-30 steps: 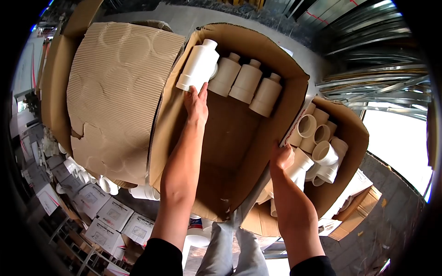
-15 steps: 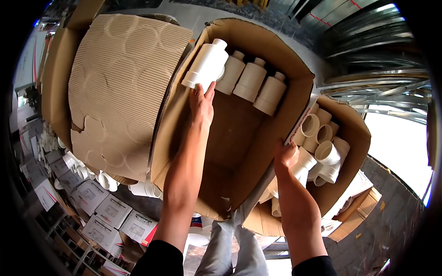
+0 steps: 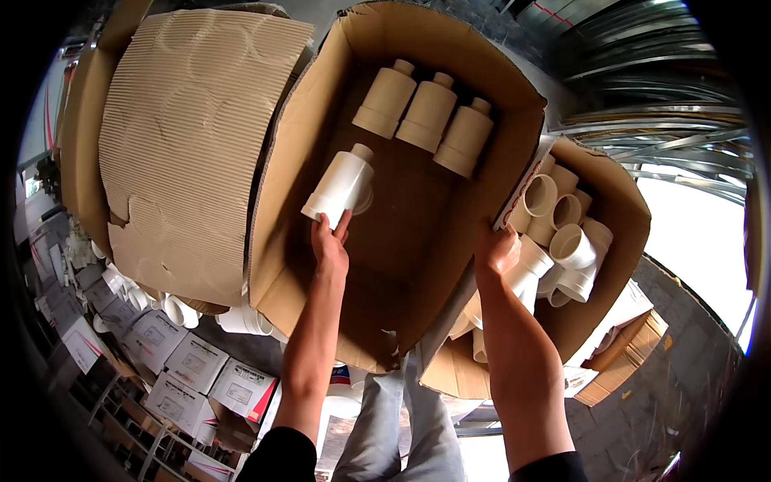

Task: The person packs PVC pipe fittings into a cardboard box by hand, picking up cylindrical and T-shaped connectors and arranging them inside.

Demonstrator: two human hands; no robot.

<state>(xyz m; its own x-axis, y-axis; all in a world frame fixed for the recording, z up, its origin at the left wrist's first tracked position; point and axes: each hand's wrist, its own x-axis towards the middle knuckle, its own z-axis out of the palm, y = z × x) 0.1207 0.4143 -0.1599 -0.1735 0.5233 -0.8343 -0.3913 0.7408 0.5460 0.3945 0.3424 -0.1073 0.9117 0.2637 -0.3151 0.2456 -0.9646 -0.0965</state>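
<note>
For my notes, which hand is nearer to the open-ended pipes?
Right. The right hand is beside the pipes, on the box edge; the left hand is farther left, holding the white fitting.

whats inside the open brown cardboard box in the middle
Three white plastic bottle-shaped fittings lie in a row at its far end; the left hand holds a fourth. Bare cardboard shows elsewhere, but whatever lies directly beneath the fittings is hidden.

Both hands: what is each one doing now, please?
Left hand: holding a white fitting by its wide end.
Right hand: closed on the box edge.
</note>
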